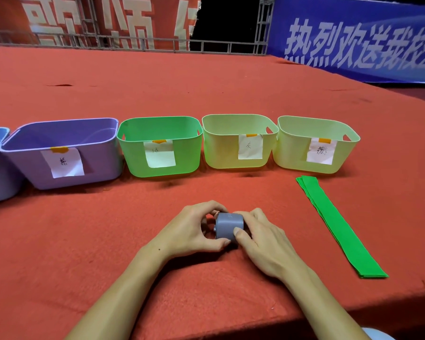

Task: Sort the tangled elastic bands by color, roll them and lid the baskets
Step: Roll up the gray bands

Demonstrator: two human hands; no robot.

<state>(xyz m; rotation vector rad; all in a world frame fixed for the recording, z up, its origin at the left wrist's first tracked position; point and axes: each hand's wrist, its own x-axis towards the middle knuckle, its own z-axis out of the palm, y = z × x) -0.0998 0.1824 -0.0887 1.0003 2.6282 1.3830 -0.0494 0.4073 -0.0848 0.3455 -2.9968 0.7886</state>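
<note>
Fingers of left hand (192, 229) and right hand (263, 244) curl round grey band roll (228, 225) (tightly wound).

A red cloth (206, 82) covers the surface; behind, a metal truss (264, 25), red banner (88, 20), blue banner (353, 40), and perhaps darkness.

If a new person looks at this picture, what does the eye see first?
Both hands, the left hand and the right hand, grip a rolled grey band at the centre. Behind stands a row of labelled baskets, including a bright green basket; a flat green band lies right.
</note>
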